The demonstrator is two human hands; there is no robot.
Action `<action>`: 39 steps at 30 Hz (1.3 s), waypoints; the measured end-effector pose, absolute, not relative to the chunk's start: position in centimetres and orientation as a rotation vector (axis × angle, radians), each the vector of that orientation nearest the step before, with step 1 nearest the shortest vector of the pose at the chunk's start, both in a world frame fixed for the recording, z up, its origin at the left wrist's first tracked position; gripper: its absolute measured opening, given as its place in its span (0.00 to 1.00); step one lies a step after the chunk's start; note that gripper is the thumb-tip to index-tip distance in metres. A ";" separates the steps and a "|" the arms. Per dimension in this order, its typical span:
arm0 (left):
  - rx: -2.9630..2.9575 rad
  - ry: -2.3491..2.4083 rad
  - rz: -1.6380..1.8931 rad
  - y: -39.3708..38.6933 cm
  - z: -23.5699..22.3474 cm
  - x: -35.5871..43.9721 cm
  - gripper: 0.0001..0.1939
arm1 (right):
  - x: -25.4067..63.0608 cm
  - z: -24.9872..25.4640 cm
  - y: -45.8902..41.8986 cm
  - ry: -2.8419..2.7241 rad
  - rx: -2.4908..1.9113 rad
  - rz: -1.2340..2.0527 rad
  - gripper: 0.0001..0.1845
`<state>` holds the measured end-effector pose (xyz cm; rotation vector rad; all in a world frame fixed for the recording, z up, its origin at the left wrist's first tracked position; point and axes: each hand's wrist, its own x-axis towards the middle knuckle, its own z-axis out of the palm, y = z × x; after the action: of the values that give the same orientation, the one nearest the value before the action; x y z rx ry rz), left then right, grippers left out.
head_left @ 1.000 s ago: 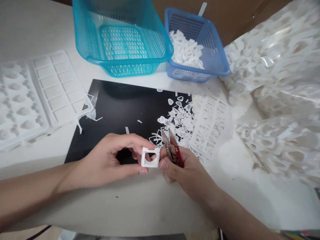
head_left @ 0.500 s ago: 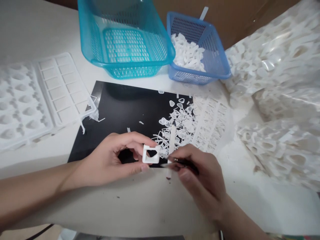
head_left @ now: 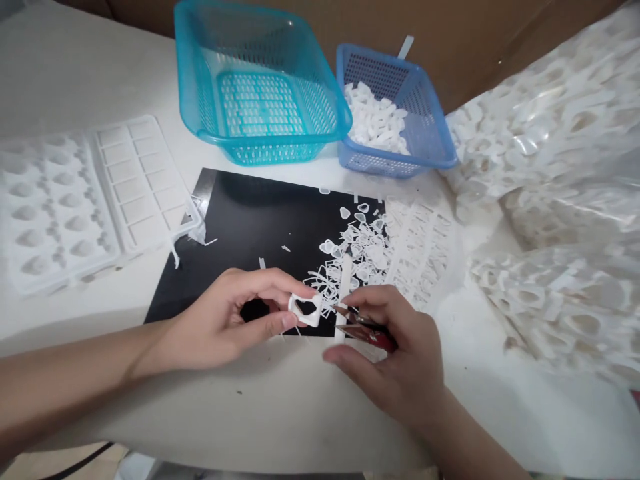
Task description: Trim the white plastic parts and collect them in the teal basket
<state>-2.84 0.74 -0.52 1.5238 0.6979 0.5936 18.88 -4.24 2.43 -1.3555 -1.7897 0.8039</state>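
Between the thumb and fingers of my left hand (head_left: 235,317) is a small white plastic frame (head_left: 314,319) with an opening through its middle. My right hand (head_left: 405,353) holds small nippers with dark red handles (head_left: 375,333); their metal jaws are parted and point left toward the frame, a short gap away. Under and behind the nippers lies a long white strip (head_left: 345,277). White plastic scraps (head_left: 367,250) are heaped just past both hands, on the right side of a black mat (head_left: 250,220).
A teal basket (head_left: 265,140) stands at the back, beside a blue basket (head_left: 400,163) holding white pieces. White moulded trays (head_left: 135,180) lie at left. Clear bags of white parts (head_left: 560,200) fill the right side. A flat white sprue sheet (head_left: 417,247) lies right of the scraps.
The white frame has tilted in my left hand. The nippers' jaws have spread wider and my right thumb has swung away from the handles. The whole view has shifted slightly.
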 end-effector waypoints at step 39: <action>1.487 0.705 0.569 1.1 -0.1 -2.6 0.10 | 17.8 2.2 -3.4 -0.970 -1.581 1.741 0.17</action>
<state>-2.62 1.08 -0.07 1.4869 0.7051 0.5686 17.84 -3.35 2.18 -1.5807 -0.9699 1.7408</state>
